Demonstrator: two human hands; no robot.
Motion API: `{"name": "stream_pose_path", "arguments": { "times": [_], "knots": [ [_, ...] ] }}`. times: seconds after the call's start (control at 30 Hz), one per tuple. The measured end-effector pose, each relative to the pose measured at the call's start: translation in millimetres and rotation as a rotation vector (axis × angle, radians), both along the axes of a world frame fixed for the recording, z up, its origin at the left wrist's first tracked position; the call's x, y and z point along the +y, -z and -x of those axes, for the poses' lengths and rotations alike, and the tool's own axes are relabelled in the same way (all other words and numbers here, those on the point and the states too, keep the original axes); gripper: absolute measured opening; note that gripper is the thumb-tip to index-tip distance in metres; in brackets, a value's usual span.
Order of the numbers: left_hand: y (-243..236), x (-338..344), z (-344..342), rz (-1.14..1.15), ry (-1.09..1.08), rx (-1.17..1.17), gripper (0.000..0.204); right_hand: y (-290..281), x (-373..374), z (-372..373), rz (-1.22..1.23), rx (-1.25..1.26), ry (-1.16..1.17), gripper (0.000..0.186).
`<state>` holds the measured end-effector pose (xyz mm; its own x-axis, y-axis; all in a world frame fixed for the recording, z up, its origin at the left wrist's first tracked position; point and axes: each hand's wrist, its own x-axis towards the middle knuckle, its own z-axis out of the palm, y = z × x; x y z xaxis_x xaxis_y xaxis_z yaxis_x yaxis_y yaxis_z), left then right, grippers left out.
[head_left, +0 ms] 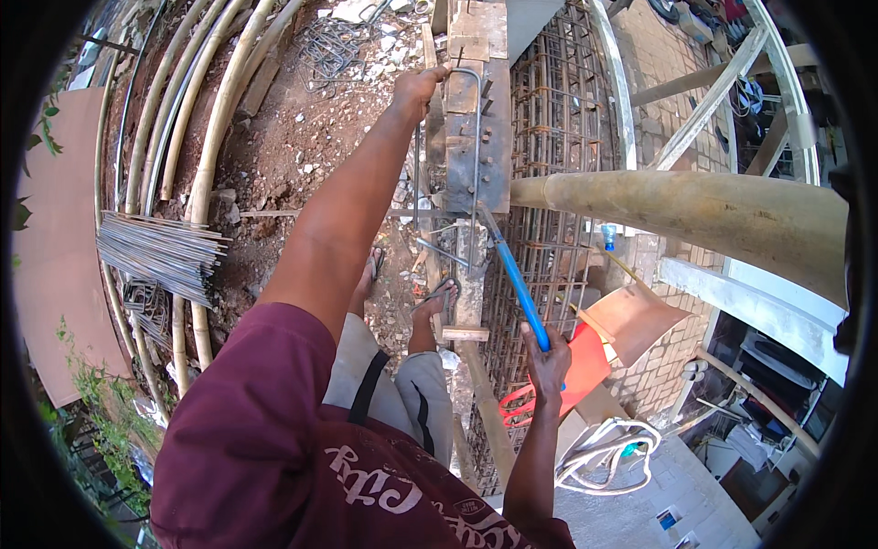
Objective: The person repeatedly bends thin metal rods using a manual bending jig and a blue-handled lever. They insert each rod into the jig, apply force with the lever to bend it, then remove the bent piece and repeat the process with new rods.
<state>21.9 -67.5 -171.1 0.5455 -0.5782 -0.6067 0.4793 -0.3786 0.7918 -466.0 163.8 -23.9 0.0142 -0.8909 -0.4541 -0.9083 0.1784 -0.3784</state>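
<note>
At the top centre, my left hand [421, 91] is closed on a thin steel rod [476, 137], near the place where the rod curves over. From there the rod runs back toward me across a board with a metal plate [460, 174] and several upright pegs. My right hand [547, 355] is wrapped round the blue handle of a rebar bending bar [517, 279]. The bar slants up and left, its far tip at the rod by the plate's near edge. A short loose rod [443, 252] lies just below the board.
A long rebar cage [553, 128] runs along the board's right side, with a thick bamboo pole [677, 206] reaching over it. Cut rods [160, 252] are bundled on bamboo poles at left. Bent stirrups [329, 50] lie on rubble. A red-orange chair [585, 371] stands at right.
</note>
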Motion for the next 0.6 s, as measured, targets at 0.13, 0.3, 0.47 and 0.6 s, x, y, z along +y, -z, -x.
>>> {"name": "stream_pose_path", "arguments": {
  "times": [0.13,0.3,0.47,0.6],
  "knots": [
    [-16,2,2,-0.009,0.015,0.04,0.053,19,-89,24,0.046,-0.003,-0.259,0.061],
    [-27,7,7,-0.084,0.048,-0.049,0.058,20,-160,29,0.147,-0.023,-0.496,0.063],
    [-23,5,4,-0.101,0.08,-0.027,0.058,7,-194,28,0.151,0.004,-0.578,0.06],
    [-16,2,-1,-0.104,0.062,-0.006,0.056,20,-189,30,0.167,-0.016,-0.585,0.058]
  ]
}}
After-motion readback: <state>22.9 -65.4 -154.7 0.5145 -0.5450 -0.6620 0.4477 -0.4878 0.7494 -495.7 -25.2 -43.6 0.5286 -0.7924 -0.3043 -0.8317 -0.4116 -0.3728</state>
